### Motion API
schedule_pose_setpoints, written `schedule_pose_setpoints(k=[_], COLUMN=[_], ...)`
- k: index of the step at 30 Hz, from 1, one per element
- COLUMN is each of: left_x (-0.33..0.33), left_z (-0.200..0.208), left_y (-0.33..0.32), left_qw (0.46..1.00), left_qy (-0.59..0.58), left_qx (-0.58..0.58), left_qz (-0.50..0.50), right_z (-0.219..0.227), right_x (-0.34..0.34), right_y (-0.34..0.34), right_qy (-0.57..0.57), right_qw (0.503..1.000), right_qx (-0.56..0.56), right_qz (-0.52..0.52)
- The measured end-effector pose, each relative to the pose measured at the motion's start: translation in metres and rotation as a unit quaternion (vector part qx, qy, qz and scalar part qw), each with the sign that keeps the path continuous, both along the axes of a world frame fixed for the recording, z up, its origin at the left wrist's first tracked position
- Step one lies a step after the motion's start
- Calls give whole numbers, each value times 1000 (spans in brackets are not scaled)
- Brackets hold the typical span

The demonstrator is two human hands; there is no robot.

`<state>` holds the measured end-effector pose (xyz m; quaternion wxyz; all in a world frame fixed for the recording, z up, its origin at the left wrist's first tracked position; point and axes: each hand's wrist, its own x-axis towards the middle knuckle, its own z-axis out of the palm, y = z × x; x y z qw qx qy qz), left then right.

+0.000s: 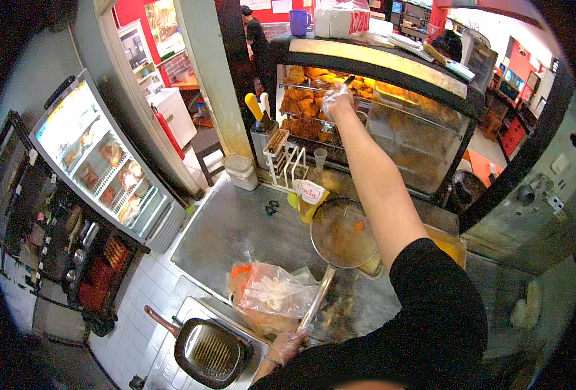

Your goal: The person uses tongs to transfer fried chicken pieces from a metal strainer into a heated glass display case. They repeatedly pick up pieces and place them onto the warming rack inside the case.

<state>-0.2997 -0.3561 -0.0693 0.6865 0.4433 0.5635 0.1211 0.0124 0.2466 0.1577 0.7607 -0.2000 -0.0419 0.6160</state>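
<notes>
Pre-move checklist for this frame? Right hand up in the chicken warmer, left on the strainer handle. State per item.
1. Right hand inside the warmer, gripping dark tongs: ok.
2. Chicken piece in the tongs: cannot tell.
3. Left hand on the strainer handle: ok.
4. Strainer bowl empty: not ok, something orange lies in it.
5. Both hands gloved in clear plastic: ok.
6. Plastic bags crowd the handle: not ok.

A shiny metal counter (236, 227) runs through the middle of a small, busy kitchen. On the left stands a fridge with a glass door (102, 166) and bright light inside, and below it the wall has white tiles (135, 325). At the back are red walls (132, 13), a grey post (210, 71) and a black stool (206, 146) on the floor.
</notes>
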Motion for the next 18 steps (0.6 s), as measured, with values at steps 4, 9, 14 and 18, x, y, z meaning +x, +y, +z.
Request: schedule_pose_setpoints(k=[4,9,14,18], left_x=[-2,-6,-4,-4], left_z=[14,5,-7,-10], left_y=[-4,-1,1,3], left_qw=[998,998,998,1000], left_qy=[-49,-41,-35,29], left_qx=[-25,-38,-47,-3], left_qz=[35,23,31,-6], right_z=[-21,-19,-15,-15], right_x=[40,69,55,45], right_y=[33,52,32,30], right_qy=[32,-89,-144,-151], right_qw=[999,995,985,982], right_qx=[32,-35,53,48], right_qz=[16,3,78,100])
